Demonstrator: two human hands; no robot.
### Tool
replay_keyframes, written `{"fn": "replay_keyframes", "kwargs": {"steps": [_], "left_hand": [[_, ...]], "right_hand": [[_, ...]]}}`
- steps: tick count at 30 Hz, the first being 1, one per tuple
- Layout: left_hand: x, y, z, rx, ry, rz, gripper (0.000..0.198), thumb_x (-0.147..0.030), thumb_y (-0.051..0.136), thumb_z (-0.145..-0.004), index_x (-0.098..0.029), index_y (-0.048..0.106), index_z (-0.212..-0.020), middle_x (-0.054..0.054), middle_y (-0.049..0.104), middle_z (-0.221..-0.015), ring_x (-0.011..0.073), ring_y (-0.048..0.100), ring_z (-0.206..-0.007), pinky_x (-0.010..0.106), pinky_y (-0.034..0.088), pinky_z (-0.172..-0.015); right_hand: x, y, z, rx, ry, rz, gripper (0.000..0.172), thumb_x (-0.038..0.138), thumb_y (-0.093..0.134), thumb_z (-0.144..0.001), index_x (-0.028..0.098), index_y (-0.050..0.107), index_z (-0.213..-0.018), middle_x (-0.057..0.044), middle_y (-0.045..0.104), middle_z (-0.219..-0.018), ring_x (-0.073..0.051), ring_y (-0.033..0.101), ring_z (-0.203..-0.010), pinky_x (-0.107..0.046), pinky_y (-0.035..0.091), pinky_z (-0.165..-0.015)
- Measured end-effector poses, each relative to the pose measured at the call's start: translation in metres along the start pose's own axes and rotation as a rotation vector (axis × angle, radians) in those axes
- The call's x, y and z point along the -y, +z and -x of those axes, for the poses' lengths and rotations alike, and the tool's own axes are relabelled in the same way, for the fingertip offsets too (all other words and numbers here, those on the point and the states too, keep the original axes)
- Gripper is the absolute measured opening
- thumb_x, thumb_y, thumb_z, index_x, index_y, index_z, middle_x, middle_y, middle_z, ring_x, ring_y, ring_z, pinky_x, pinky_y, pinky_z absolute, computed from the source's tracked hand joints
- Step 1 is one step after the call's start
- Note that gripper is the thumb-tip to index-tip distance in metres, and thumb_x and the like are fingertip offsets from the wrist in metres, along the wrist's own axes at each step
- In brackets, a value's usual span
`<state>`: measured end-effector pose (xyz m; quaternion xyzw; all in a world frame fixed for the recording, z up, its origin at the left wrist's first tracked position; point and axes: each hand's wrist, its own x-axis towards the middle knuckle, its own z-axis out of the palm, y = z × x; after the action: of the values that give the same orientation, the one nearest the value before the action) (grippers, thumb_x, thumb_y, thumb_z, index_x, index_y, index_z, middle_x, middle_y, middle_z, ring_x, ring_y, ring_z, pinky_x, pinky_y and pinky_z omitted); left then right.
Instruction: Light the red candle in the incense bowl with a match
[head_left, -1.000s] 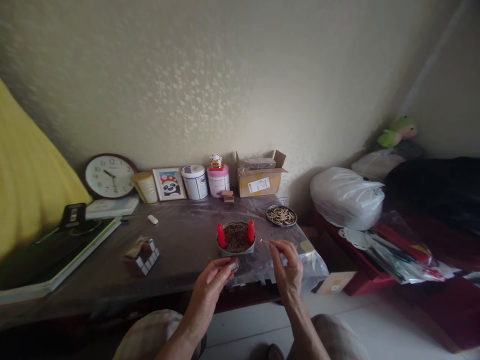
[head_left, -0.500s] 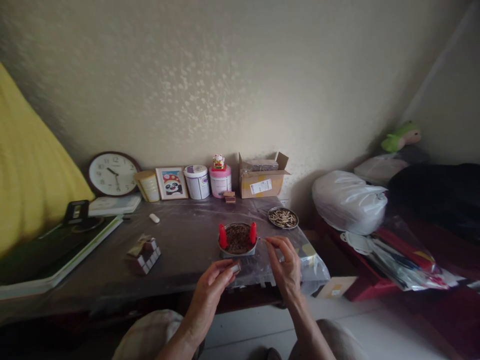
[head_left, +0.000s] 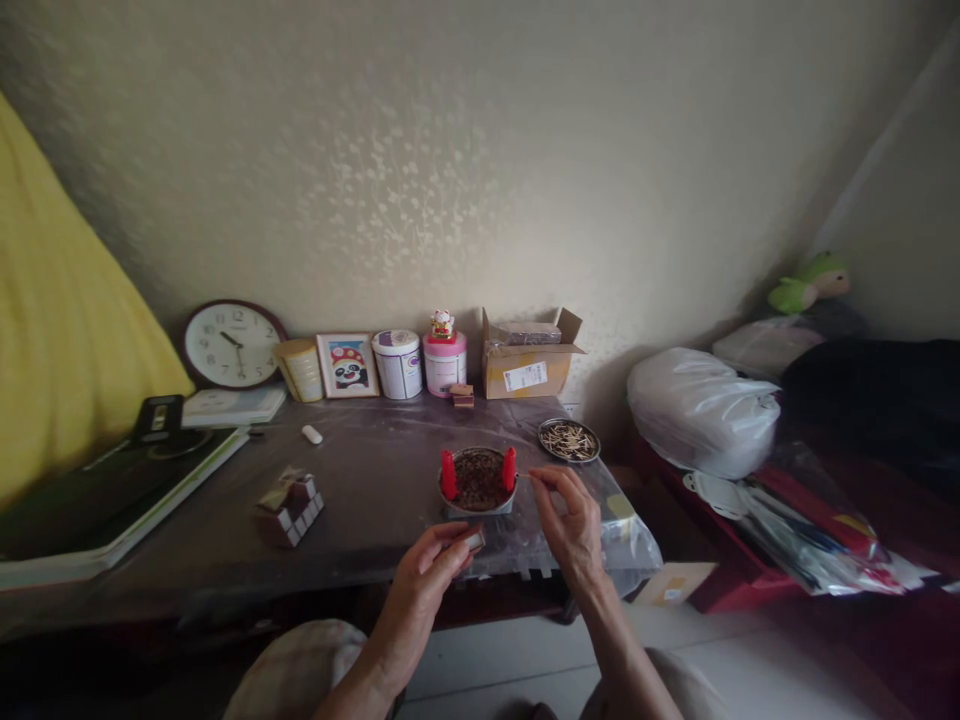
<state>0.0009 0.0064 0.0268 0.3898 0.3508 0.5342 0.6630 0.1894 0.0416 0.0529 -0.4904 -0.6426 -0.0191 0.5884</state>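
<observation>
Right now, one thin match (head_left: 525,475) is pinched between the thumb and index fingers of the right hand (head_left: 568,512), its dark tip just beside the right one of two red candles; whether they touch is too small to tell. One small matchbox (head_left: 474,541) is gripped between the thumb and fingers of the left hand (head_left: 426,572), low in front of a round bowl (head_left: 480,510). Both candles, a left one (head_left: 448,476) and a right one (head_left: 509,470), stand upright at opposite sides of this single bowl, which holds dark brown bits. Beyond it to the right sits one round dish (head_left: 571,461) heaped with matchsticks, too many to count. To the left, one cluster of small boxes (head_left: 291,514) rests on the surface (head_left: 367,460). Along the wall stand one clock (head_left: 236,345), one yellow cup (head_left: 299,371), one framed panda picture (head_left: 348,367), two tins, white (head_left: 397,366) and pink (head_left: 444,372), one cat figurine (head_left: 442,324) on the pink one, and one open carton (head_left: 526,378). Compared with a second ago, the match has come closer to the right candle, and its tip, then reddish, looks dark; the matchbox remains in the left hand.
</observation>
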Motion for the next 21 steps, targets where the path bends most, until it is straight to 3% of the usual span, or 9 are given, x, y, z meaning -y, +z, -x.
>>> {"fn": "replay_keyframes", "kwargs": {"steps": [21], "left_hand": [[0.0010, -0.0012, -0.0022, -0.011, -0.010, -0.005, 0.026, -0.037, 0.071, -0.074, -0.019, 0.071, -0.093, 0.008, 0.075, -0.101, 0.0249, 0.062, -0.104, 0.038, 0.041, -0.096]], "right_hand": [[-0.0043, 0.0034, -0.0046, 0.073, 0.036, 0.013, 0.014, 0.022, 0.056, -0.086, 0.020, 0.068, -0.079, -0.003, 0.067, -0.077, -0.016, 0.062, -0.073, -0.027, 0.050, -0.069]]}}
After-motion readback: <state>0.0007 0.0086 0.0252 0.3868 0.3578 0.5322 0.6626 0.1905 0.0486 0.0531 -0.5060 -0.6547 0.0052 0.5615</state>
